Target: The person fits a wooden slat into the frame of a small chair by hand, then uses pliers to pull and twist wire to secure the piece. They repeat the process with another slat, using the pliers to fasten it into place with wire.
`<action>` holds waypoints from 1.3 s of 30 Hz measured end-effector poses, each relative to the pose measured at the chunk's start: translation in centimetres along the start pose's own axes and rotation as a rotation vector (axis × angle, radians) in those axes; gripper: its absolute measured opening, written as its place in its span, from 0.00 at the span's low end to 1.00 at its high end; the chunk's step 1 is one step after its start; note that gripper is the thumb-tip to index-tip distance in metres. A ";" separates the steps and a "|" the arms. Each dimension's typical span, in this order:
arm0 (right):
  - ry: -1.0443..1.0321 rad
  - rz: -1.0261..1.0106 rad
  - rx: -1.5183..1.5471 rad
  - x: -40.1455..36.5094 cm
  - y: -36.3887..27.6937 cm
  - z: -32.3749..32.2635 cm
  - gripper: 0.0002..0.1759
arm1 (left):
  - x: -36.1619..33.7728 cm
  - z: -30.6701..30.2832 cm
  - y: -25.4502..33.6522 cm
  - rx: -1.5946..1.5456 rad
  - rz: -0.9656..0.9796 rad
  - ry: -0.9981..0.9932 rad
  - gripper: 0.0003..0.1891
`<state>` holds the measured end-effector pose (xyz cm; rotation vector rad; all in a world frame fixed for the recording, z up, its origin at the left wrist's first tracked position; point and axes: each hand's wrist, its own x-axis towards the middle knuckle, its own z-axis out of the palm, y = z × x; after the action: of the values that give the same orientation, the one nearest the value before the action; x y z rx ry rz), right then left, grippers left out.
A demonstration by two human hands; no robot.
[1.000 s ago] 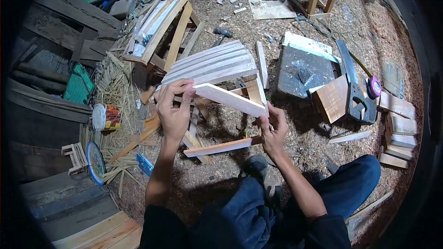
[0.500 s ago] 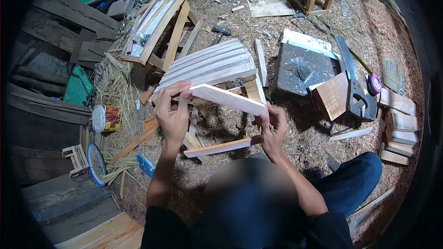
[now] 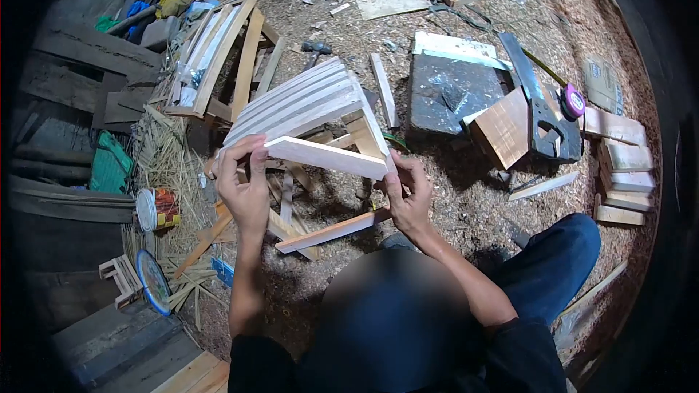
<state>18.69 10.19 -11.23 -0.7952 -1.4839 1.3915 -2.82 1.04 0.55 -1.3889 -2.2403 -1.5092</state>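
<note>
Between my two hands a short, pale wooden slat [image 3: 328, 158] spans the near side of a slatted wooden frame [image 3: 298, 105]. My left hand [image 3: 244, 185] pinches the slat's left end between thumb and fingers. At its right end my right hand [image 3: 410, 193] grips it the same way, close to the frame's right side rail [image 3: 371, 120]. The slat overlaps the frame's near opening in this view. Below it, a lower wooden rail [image 3: 331, 231] of the frame runs across, above the shavings.
A hand saw [image 3: 542, 120], a purple tape measure [image 3: 574, 100] and a wood block [image 3: 502, 127] lie by a dark low block [image 3: 451, 94] on the right. Stacked wood pieces [image 3: 626, 175] stand farther right. A hammer [image 3: 317, 48] lies beyond the frame; a paint can [image 3: 158, 209] is at left.
The slat has come down toward the frame and tilts less, both hands still holding its ends. The whole view has shifted, so the surroundings appear farther left.
</note>
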 end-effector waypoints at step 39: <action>0.016 0.083 0.027 0.0 0.4 0.2 0.24 | 0.5 -0.3 1.1 0.278 0.054 -0.020 0.10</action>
<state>18.45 10.13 -11.60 -0.8575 -1.4312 1.4606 -2.46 1.18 1.73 -1.3720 -2.2963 -1.1183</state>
